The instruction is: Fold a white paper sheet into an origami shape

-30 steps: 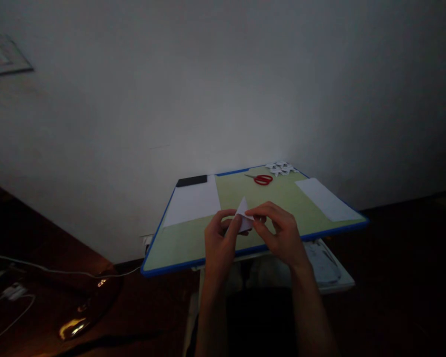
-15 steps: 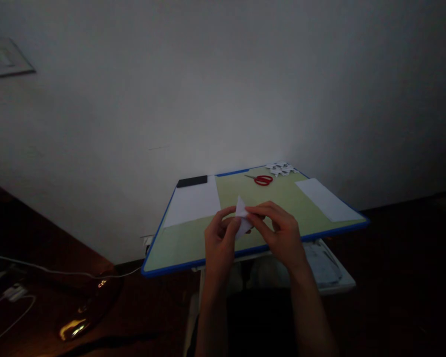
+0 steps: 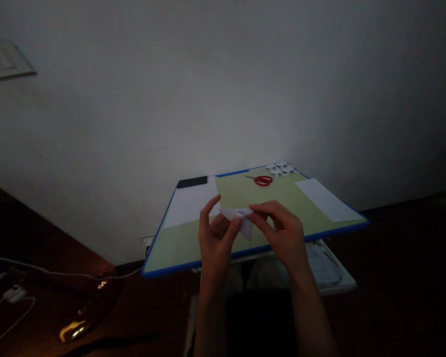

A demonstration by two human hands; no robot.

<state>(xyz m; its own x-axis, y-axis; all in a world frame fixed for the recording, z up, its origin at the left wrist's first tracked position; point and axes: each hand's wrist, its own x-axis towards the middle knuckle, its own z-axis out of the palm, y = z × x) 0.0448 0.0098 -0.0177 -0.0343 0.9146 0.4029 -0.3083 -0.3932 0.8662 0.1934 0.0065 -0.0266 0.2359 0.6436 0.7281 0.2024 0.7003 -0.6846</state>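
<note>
Folded paper [image 3: 247, 230] has turned, both hands [image 3: 284, 232] pinching it above green tabletop [image 3: 238, 192] beside wall [image 3: 226, 94]

Honestly can't read a single letter, number or brand here. The framed thing [image 3: 7, 62] on the wall [image 3: 208, 89] is just a blur, and the tray [image 3: 345, 285] below the board [image 3: 278, 195] is too dim to make out.
</note>
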